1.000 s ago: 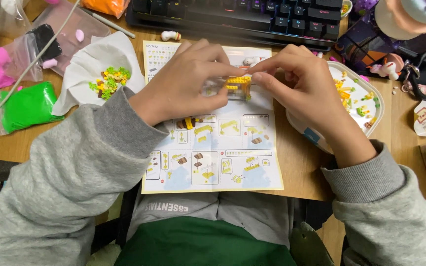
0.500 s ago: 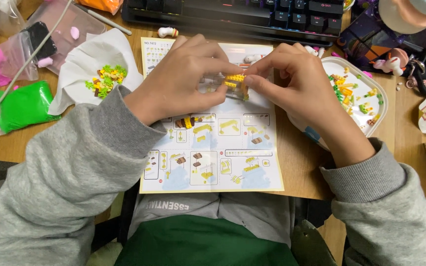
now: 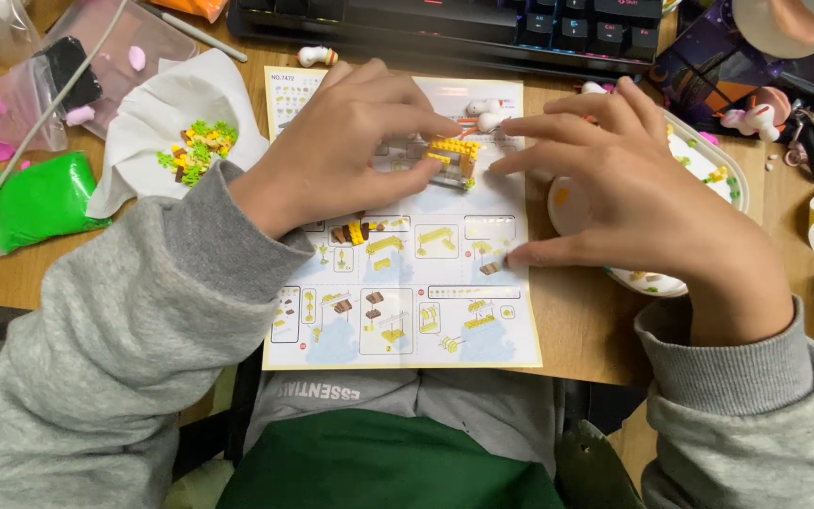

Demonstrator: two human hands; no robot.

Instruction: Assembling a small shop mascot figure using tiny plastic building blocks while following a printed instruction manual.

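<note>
My left hand (image 3: 350, 141) pinches a small yellow and clear brick model (image 3: 447, 160) just above a printed instruction sheet (image 3: 407, 311). My right hand (image 3: 633, 203) is spread flat beside it, fingers apart, fingertips close to the model and the thumb resting on the sheet near a small brown piece (image 3: 490, 268). A few tiny brown and yellow bricks (image 3: 352, 232) lie on the sheet below my left hand.
A white tissue holding green, yellow and brown bricks (image 3: 195, 151) sits at left, beside a green bag (image 3: 40, 200) and clear bags with pink pieces (image 3: 11, 94). A dark keyboard (image 3: 482, 24) runs along the back. A white oval dish (image 3: 718, 179) with bricks lies under my right hand.
My right hand let go of the model and spread open beside it. The left hand keeps its pinch on the model, which has lowered toward the sheet.
</note>
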